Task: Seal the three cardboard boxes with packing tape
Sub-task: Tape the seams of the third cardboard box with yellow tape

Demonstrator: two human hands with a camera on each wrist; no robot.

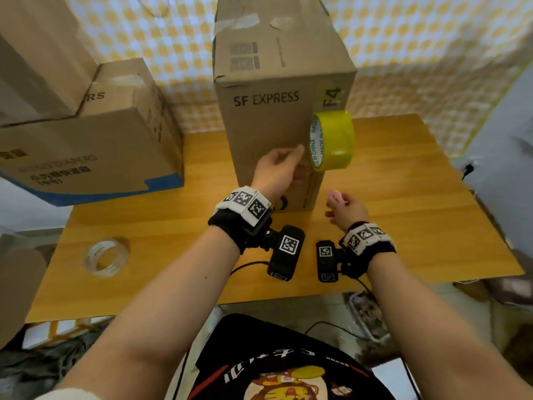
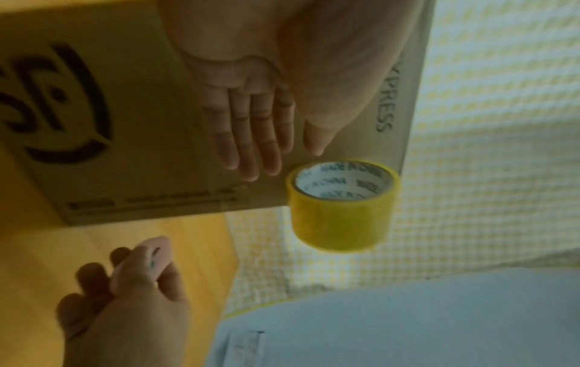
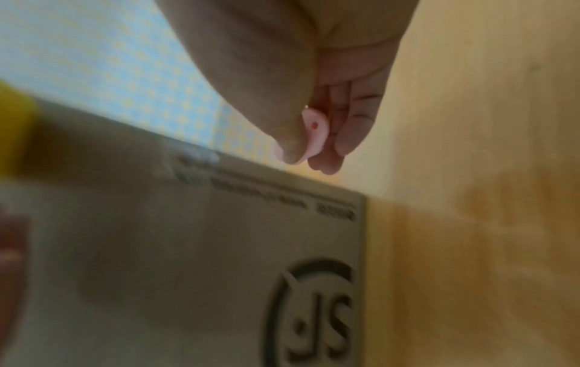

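Yellow packing tape roll [image 1: 331, 140] hangs on the tall brown cardboard box [image 1: 277, 116], so the flat left hand [image 1: 277, 171] presses beside it while the right hand [image 1: 346, 209] pinches a small pink cutter [image 1: 335, 196].

A wooden table [image 1: 389, 215] carries the tall SF Express box [image 1: 277, 134] standing upright, a clear tape roll [image 1: 107, 256] lying flat near its left front, and apparently a larger diaper box [image 1: 86, 157] at the left edge.

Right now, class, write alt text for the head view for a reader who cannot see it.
The left hand presses flat on an upright SF Express box where a yellow tape roll hangs. The right hand pinches a small pink cutter above the wooden table.
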